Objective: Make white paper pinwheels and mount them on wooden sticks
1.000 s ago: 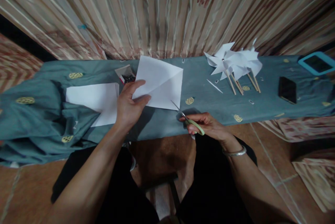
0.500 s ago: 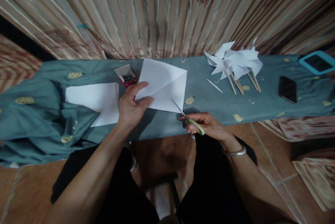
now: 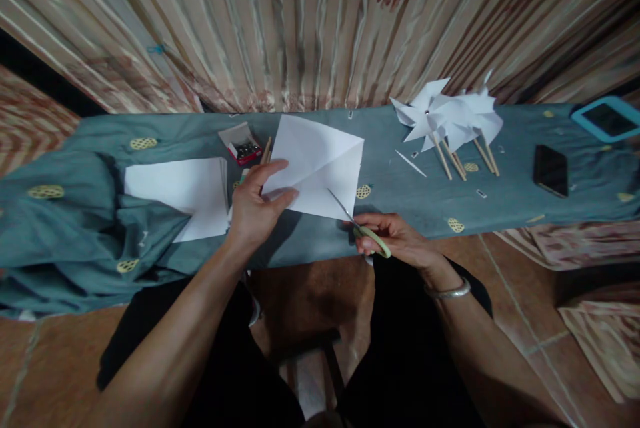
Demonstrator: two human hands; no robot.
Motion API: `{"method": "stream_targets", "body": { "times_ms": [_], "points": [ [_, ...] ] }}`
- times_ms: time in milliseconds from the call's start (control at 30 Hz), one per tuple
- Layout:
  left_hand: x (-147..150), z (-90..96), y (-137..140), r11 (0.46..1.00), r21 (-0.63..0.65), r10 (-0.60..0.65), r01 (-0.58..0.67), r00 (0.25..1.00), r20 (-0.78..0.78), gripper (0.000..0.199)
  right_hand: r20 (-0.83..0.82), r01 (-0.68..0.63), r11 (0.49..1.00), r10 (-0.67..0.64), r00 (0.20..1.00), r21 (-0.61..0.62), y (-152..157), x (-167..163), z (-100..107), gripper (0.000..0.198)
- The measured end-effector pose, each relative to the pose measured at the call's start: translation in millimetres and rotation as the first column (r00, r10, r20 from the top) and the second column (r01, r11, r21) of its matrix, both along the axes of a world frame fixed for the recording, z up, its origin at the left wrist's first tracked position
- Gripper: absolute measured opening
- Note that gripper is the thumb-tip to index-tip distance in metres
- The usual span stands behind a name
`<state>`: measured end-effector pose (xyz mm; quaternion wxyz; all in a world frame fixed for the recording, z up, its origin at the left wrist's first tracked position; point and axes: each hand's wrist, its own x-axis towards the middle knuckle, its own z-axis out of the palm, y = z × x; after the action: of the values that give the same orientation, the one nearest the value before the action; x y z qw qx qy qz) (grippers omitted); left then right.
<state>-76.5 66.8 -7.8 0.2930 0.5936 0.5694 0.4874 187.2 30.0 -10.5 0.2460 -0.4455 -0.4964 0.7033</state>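
Observation:
My left hand [image 3: 257, 207] pinches the left edge of a creased white paper square [image 3: 320, 155] between thumb and fingers, just over the table. In my right hand [image 3: 393, 238] is a pair of scissors [image 3: 369, 236] with light green handles. One blade lies across the paper's lower right corner, its tip toward the middle of the sheet; whether the other blade is underneath is hidden. Wooden sticks [image 3: 267, 151] show behind my left fingers. An opened small red-and-white box [image 3: 243, 148] of dark shiny bits stands just beyond that hand.
White paper pinwheels [image 3: 440, 115] on sticks lie at the back right, near a thin paper strip [image 3: 411, 163]. Farther right are a dark phone [image 3: 550, 170] and a blue-framed device [image 3: 607, 119]. A paper stack [image 3: 180, 191] sits left on the green cloth [image 3: 300, 251], partly under its fold.
My left hand and the paper have shifted slightly to the right, toward the scissors. The sticks beside the box have come into view. My right hand stays nearly in place.

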Motion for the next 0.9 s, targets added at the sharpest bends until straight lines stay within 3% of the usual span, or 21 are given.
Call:
{"method": "stream_targets", "body": {
  "times_ms": [600,900],
  "points": [
    [2,-3.8,-3,0.999,0.017,-0.038,0.037,0.999,0.024,0.042,-0.022,0.009,1.0,-0.009,1.0,-0.003,1,-2,-2,0.047],
    [4,-6.0,-4,0.997,0.012,-0.072,0.071,0.995,0.063,0.043,0.013,-0.034,0.998,0.034,0.999,0.045,2,-5,10,0.039]
  ]
}}
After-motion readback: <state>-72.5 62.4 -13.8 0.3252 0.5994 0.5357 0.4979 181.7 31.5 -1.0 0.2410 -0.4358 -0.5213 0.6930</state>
